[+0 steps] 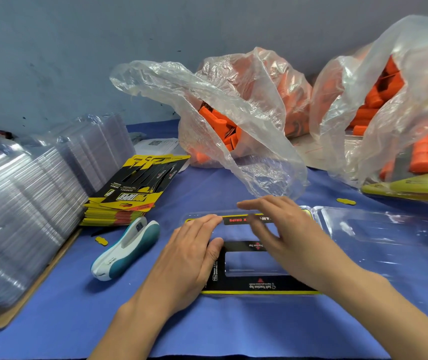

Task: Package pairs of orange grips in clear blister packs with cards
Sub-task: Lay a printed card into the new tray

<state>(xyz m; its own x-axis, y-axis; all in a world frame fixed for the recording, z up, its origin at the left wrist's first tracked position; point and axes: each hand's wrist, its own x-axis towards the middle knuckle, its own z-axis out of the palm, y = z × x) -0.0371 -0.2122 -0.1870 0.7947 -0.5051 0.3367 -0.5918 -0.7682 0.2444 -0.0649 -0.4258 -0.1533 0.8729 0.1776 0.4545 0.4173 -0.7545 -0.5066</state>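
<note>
- Head view: my left hand [189,258] lies flat and open on the left end of the black-and-yellow card [246,285]. Its fingers are straight and together, and the thumb rests against the inner edge of the card's window.
- My right hand [283,229] is open as well, fingers stretched over the card's far strip, at 12 o'clock of the card. It is blurred, so I cannot tell whether the fingertips touch the strip.
- The card sits in one half of an opened clear blister pack [389,237]. The other half lies flat on the blue surface [78,320] at 3 o'clock of the card.
- The orange grips [218,123] lie in a crumpled clear bag [259,105] at 12 o'clock, well apart from my hands.
- A second bag [415,74] holding more of them stands at 2 o'clock.
- A white-and-teal stapler [127,248] lies on the surface at 9 o'clock of my left hand, near it but not touching.
- Beyond the stapler, at 10 o'clock, sits a stack of cards [129,193], its top ones fanned out.
- Stacks of clear blister shells [26,203] lean at 9 to 10 o'clock, just beside the stack of cards.
- One small yellow tab [101,241] lies just beside the stapler, and another tab [346,201] lies at 2 o'clock of the card.
- A yellow-edged pack [415,187] lies under the second bag at 3 o'clock.
</note>
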